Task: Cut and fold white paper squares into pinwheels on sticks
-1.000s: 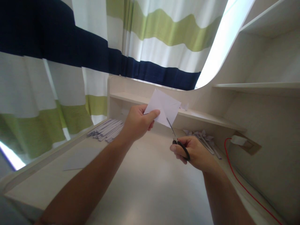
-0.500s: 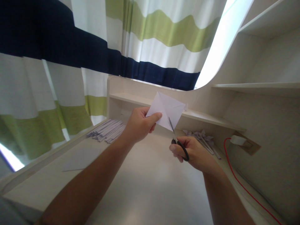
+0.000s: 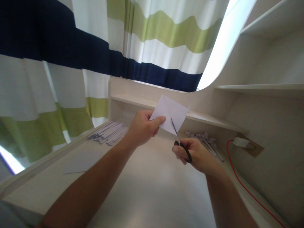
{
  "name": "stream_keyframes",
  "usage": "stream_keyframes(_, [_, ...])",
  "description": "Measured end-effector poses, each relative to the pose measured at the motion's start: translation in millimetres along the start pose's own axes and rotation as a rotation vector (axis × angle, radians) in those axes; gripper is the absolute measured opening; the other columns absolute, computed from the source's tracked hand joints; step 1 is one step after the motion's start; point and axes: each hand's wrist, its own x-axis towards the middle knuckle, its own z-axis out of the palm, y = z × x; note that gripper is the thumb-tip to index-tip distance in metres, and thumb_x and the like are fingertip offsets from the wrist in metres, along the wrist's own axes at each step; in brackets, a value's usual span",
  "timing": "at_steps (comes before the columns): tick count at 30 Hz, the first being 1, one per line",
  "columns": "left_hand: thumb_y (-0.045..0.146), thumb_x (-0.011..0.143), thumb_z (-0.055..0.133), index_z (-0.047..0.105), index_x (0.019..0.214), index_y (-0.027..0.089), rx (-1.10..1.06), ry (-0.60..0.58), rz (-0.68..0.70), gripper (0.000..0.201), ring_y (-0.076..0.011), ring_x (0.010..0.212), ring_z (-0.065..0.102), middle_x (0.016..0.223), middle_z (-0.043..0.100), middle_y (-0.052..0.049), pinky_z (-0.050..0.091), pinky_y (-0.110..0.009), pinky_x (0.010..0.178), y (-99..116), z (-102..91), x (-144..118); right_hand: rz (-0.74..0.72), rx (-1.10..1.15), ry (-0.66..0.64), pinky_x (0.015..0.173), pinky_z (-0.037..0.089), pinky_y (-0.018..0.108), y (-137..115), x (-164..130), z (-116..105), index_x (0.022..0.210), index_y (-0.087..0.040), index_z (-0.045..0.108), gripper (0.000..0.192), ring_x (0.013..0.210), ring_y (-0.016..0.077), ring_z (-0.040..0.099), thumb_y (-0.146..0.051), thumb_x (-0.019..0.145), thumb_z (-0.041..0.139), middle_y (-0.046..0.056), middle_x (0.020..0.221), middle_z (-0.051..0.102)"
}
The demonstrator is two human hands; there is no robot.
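While the left hand (image 3: 145,127) pinches white paper (image 3: 176,111), the right hand (image 3: 197,154) grips scissors (image 3: 181,145) against it from five o'clock.

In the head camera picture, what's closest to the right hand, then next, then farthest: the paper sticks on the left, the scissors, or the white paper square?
From the right hand:
1. Scissors: in its grip.
2. White paper square: at the blades, held by the left hand.
3. Paper sticks: far left, on the desk.

2 hands (image 3: 145,126) hold white paper (image 3: 172,109) and black-handled scissors (image 3: 186,150).
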Motion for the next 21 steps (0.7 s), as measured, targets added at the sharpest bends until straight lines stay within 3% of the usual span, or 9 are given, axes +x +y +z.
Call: stream_keyframes(21, [0.036, 0.089, 0.07, 0.055, 0.05, 0.019, 0.003, 0.01, 0.004, 0.044, -0.0105, 0.045, 0.047, 0.046, 0.055, 0.001, 0.032, -0.025, 0.048, -0.4, -0.5, -0.2, 0.01, 0.003, 0.045, 0.045, 0.027, 0.025, 1.2, -1.4, 0.3, 0.062, -0.018, 0.061, 0.052, 0.044, 0.0086, 0.042, -0.062, 0.081, 0.08, -0.003, 0.053, 0.054])
